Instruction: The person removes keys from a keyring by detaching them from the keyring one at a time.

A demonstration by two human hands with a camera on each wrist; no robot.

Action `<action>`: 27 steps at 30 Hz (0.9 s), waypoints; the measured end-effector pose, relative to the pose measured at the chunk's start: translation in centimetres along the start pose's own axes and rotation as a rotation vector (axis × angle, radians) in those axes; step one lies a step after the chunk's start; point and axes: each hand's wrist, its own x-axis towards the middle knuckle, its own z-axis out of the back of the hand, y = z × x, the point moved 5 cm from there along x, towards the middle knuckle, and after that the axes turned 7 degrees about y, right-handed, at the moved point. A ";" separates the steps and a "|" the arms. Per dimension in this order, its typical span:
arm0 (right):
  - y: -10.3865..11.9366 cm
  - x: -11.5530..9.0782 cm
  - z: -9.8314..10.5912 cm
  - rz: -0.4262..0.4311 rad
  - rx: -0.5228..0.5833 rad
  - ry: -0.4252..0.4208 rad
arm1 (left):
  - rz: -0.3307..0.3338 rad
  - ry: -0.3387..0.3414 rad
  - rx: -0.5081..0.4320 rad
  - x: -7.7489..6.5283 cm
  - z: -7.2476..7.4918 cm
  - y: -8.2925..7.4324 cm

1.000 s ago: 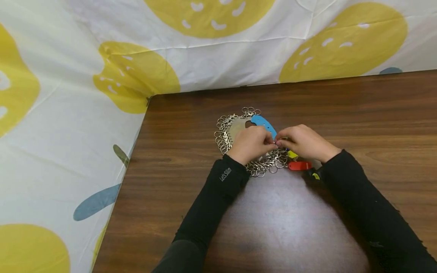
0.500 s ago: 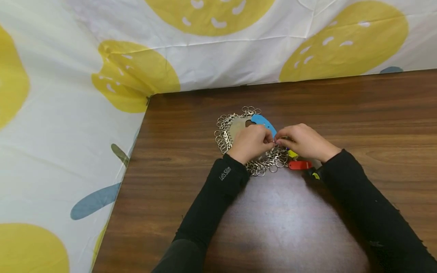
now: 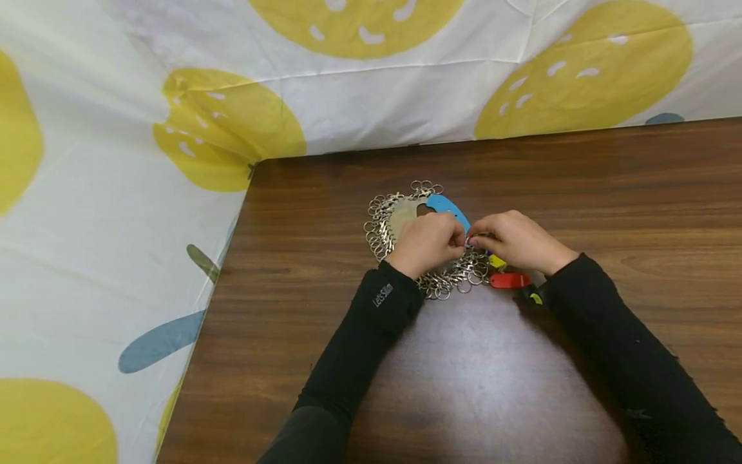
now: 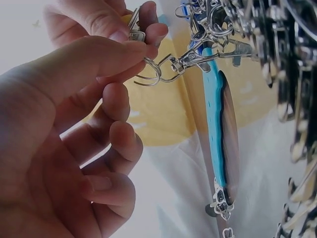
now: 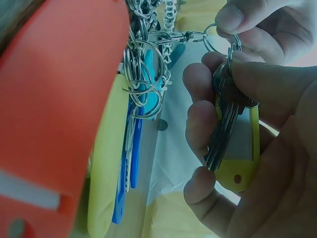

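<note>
My left hand point(image 3: 429, 240) pinches a split ring point(image 4: 159, 74) between thumb and index finger, its other fingers bent loosely below. This ring hangs from a swivel clasp point(image 4: 190, 59) on the rim of a metal plate point(image 3: 401, 216) with a blue grip point(image 3: 449, 207). Close by on the right, my right hand point(image 3: 518, 240) holds a key point(image 5: 225, 129) and a yellow key tag point(image 5: 237, 174), pinching them near their ring. Both rings meet at the fingertips. Whether they are linked, I cannot tell.
Many clasps and rings point(image 3: 378, 227) fringe the plate on the brown wooden table point(image 3: 301, 270). A red key tag point(image 3: 510, 281), another yellow tag point(image 5: 106, 158) and blue tags point(image 5: 121, 183) hang at its right side. Behind stands a patterned cloth point(image 3: 400, 96).
Both hands stay almost in place. The left thumb tip has drawn back slightly, and a small gap now shows between the two hands' fingertips.
</note>
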 end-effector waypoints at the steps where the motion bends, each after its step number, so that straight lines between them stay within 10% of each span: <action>1: 0.0 0.0 0.0 -0.002 -0.001 0.001 | 0.000 -0.001 0.001 0.0 0.0 0.0; 27: -0.1 0.0 0.0 0.019 -0.001 -0.005 | 0.066 0.001 -0.061 0.0 -0.2 0.2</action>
